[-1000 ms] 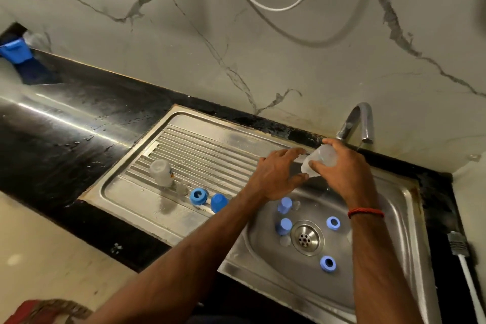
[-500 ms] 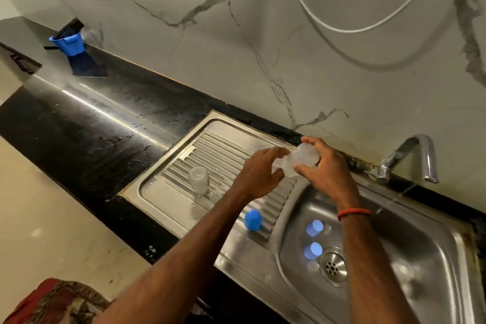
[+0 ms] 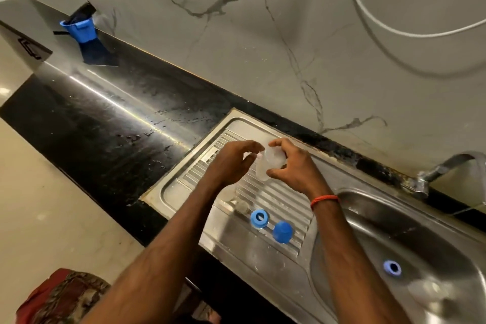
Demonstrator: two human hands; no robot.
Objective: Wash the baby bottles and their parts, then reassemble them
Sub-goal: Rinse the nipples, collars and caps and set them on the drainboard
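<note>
My right hand (image 3: 294,168) grips a clear baby bottle (image 3: 268,164), tilted, above the ribbed drainboard (image 3: 278,197). Beside it, my left hand (image 3: 231,163) curls its fingers at the bottle's left end; whether it grips the bottle is unclear. A blue ring (image 3: 259,217) and a blue cap (image 3: 282,231) lie on the drainboard near my forearms. Next to the ring sits a small clear part (image 3: 243,206). Another blue ring (image 3: 392,267) lies in the sink basin (image 3: 381,221), with a blurred clear part (image 3: 427,293) lower right. My left arm hides the other bottle on the drainboard.
The tap (image 3: 447,166) juts out at the right over the basin. A wet black counter (image 3: 105,123) runs to the left, with a blue container (image 3: 80,27) at its far end. A white cable (image 3: 394,31) hangs on the marble wall.
Both hands carried the clear bottle left, from under the tap to above the drainboard. The view swung left, so the tap and basin now sit at the right edge.
</note>
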